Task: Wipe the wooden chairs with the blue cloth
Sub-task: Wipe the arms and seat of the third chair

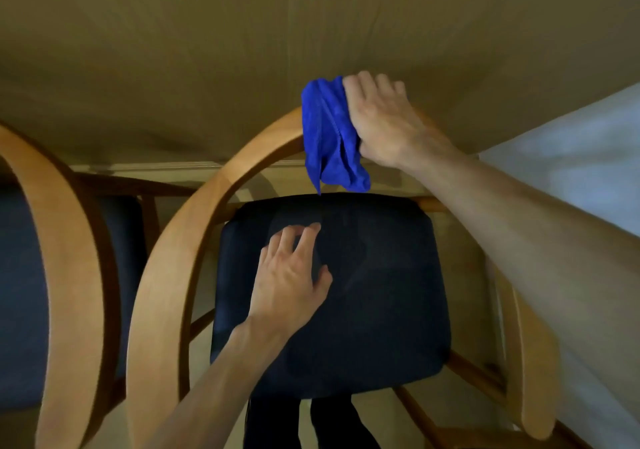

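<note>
Beyond the tan surface's edge, our right hand [384, 119] bunches the soft, light blue cloth [329, 137] on the curved wooden chair [180, 241] top rail, left hand [291, 275] spread loosely, empty, over its dark seat [381, 293].

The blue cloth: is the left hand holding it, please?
No, the right hand holds the blue cloth on the chair's curved rail.

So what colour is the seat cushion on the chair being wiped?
Very dark navy, nearly black, seat cushion, shown in the head view.
</note>
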The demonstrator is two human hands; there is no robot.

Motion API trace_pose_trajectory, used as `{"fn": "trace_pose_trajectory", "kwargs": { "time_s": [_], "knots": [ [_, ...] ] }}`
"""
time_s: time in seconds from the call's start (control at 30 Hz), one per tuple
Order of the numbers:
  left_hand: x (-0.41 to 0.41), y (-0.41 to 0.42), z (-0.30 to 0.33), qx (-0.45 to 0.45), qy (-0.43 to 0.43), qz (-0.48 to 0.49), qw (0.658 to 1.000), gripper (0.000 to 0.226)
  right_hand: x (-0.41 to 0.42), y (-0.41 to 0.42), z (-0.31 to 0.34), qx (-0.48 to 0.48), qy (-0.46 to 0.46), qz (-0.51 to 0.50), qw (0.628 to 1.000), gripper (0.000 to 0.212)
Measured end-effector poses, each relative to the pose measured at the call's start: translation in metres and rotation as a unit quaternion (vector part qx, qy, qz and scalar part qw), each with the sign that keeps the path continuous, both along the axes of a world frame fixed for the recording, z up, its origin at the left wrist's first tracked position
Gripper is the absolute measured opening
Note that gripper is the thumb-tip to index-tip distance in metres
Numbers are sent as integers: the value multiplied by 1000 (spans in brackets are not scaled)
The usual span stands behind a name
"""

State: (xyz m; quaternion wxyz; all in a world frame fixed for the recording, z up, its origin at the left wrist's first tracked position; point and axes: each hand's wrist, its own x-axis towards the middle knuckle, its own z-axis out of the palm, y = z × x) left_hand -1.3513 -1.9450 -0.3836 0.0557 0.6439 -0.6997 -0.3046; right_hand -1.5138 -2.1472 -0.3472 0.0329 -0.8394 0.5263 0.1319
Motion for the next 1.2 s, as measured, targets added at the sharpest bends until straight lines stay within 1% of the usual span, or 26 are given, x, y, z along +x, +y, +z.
{"fn": "trace_pose_trajectory", "kwargs": {
  "time_s": [0.2,0.3,0.43,0.57,0.67,0.77,0.87,0.93,1.07,1.13,1.2],
  "knots": [
    [26,-6,10,-16,-4,52,999,64,43,-6,0,-11,51,101,993,68],
    [44,-4,11,-16,-19,87,996,63,63,-4,-4,-18,63,129,989,64],
    [61,8,14,-13,-29,108,994,62,93,5,-9,-11,78,160,984,62],
    [72,27,21,-4,-27,135,991,60,130,19,-19,22,70,214,974,64],
    [80,49,27,-5,-60,189,980,56,156,34,-33,40,36,265,963,61],
    [89,69,30,-19,-90,265,960,50,174,51,-44,56,-16,311,948,58],
    [95,92,32,-5,-104,332,937,50,190,69,-45,74,-40,358,930,57],
    [97,109,33,14,-115,372,921,50,202,84,-44,90,-34,399,912,61],
    [101,146,37,65,-120,434,890,53,222,129,-40,77,11,488,869,82],
    [101,163,40,82,-120,449,882,58,229,152,-39,67,24,524,849,86],
    [101,179,42,95,-118,457,877,62,233,171,-39,62,28,552,831,84]
  ]
}}
